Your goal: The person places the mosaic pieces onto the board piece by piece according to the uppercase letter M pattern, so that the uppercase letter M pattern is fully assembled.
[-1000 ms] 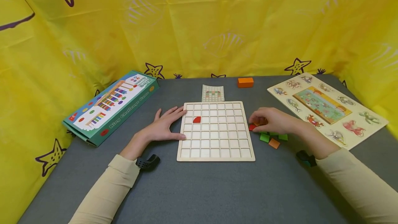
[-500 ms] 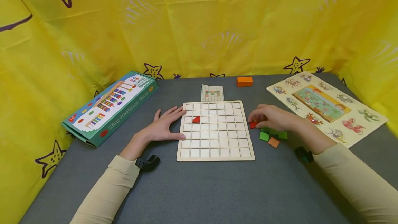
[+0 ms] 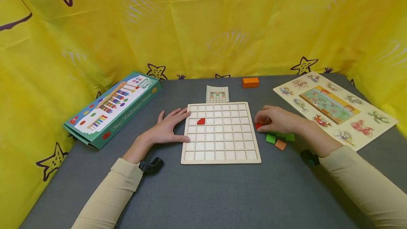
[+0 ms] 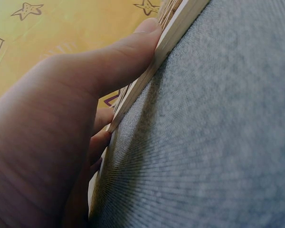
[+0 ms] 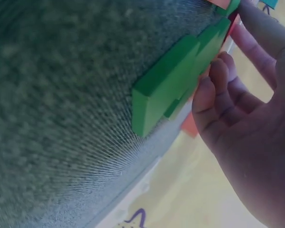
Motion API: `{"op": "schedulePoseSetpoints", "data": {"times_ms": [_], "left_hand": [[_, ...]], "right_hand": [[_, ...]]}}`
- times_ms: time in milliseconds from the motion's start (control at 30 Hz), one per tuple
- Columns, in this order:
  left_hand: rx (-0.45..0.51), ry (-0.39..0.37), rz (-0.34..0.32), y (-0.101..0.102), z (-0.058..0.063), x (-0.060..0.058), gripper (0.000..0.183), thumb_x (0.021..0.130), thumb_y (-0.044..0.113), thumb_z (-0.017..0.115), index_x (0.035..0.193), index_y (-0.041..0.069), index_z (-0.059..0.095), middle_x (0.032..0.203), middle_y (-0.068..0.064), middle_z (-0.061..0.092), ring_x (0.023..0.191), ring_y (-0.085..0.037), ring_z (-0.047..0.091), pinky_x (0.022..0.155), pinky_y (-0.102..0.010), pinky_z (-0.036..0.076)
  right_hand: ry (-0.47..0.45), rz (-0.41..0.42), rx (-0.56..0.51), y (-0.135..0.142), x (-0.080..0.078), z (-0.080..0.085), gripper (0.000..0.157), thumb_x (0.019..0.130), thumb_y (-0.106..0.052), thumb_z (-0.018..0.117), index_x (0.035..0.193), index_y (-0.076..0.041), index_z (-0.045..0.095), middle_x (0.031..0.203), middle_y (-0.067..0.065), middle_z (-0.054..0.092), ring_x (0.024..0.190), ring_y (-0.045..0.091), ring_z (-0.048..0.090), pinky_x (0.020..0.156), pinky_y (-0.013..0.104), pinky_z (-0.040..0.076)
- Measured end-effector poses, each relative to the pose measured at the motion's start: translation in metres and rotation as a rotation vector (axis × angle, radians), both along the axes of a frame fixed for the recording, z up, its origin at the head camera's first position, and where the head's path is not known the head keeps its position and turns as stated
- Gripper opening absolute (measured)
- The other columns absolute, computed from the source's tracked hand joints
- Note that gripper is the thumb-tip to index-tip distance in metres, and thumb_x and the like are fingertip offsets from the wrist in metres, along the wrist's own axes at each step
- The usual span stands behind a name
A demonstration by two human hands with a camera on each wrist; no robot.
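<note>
A square wooden grid board (image 3: 220, 162) lies flat on the table, with one red rounded-corner tile (image 3: 201, 121) in a cell of its upper left part. My left hand (image 3: 166, 130) rests against the board's left edge, fingers spread and fairly straight; the left wrist view has the thumb (image 4: 128, 52) on the rim. Just right of the board, my right hand (image 3: 275, 120) pinches a red tile (image 3: 259, 125) between thumb and fingers, which hide part of it. Close under that hand lie several green tiles (image 3: 271, 138) and an orange tile (image 3: 280, 145).
A small printed pattern card (image 3: 217, 94) lies behind the board, and an orange block (image 3: 250, 82) sits at the back. On the left is a green game box (image 3: 127, 112); on the right, a sea-animal puzzle board (image 3: 369, 112). Yellow cloth (image 3: 203, 27) hangs around the table.
My right hand has shifted slightly away from me, beside the board, with the red tile at its fingertips. The left hand stays at the board's edge.
</note>
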State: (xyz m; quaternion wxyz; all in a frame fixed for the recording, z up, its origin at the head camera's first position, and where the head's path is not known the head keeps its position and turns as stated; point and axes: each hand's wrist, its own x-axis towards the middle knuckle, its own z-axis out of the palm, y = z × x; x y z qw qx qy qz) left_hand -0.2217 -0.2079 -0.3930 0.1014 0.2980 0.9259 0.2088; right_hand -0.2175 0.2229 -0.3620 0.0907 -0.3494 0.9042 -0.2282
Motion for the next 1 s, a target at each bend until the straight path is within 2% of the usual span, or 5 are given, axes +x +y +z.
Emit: {"op": "schedulePoseSetpoints", "data": {"times_ms": [133,267,567,1000], "left_hand": [[0.004,-0.005,0.002,0.0007,0.0005,-0.0002,0.101,0.084,0.06,0.074,0.162,0.018,0.026,0.167,-0.005,0.018,0.153,-0.03,0.007,0.109,-0.068,-0.012],[0.008,-0.006,0.001,0.0002,0.0009,-0.0007,0.101,0.084,0.06,0.074,0.162,0.018,0.026,0.167,-0.006,0.018,0.153,-0.031,0.007,0.109,-0.069,-0.012],[0.01,-0.011,0.002,-0.0002,-0.0001,0.0,0.101,0.084,0.06,0.074,0.163,0.019,0.025,0.167,-0.004,0.017,0.153,-0.029,0.007,0.109,-0.068,-0.013],[0.009,-0.005,-0.002,0.0,0.0008,0.0006,0.101,0.084,0.059,0.074,0.163,0.018,0.025,0.167,-0.005,0.017,0.153,-0.03,0.008,0.109,-0.068,-0.012]], "right_hand": [[-0.024,0.019,0.02,0.0022,0.0002,0.0022,0.019,0.09,-0.011,0.078,0.108,-0.014,0.074,0.093,0.001,0.055,0.085,0.018,0.054,0.078,0.04,0.048],[-0.042,-0.001,0.031,0.0049,0.0007,0.0038,0.024,0.09,-0.011,0.078,0.113,-0.012,0.073,0.097,0.002,0.055,0.086,0.018,0.053,0.079,0.04,0.048],[-0.031,-0.041,0.006,0.0042,0.0003,0.002,0.023,0.09,-0.023,0.08,0.106,-0.011,0.071,0.092,0.001,0.053,0.08,0.017,0.05,0.074,0.037,0.045],[-0.048,-0.049,0.018,0.0034,-0.0013,0.003,0.022,0.091,-0.019,0.079,0.11,-0.012,0.071,0.093,0.002,0.054,0.081,0.018,0.05,0.074,0.038,0.044]]}}
